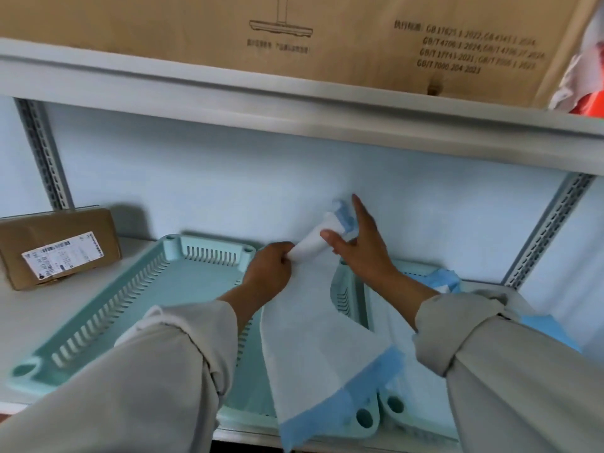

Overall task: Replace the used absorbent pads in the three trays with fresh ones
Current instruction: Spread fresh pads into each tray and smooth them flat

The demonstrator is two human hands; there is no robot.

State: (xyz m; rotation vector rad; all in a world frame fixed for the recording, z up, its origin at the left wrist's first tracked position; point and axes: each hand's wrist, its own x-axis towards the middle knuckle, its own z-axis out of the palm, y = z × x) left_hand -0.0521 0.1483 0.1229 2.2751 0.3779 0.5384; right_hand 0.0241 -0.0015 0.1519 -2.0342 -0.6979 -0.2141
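White, blue-edged pad (313, 338) held above the left tray (137, 289) on the shelf.
Its top edge is pinched by the left hand (273, 268) and gripped by the right hand (358, 243); light, limp material, best held at corners.

Left hand (273, 264) and right hand (354, 238) pinch a pad (313, 325) (blue-edged) over a tray (108, 308).

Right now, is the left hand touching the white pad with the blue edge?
Touching. The head view shows the left hand pinching the upper edge of the white pad, its fingers curled around the fabric with no gap.
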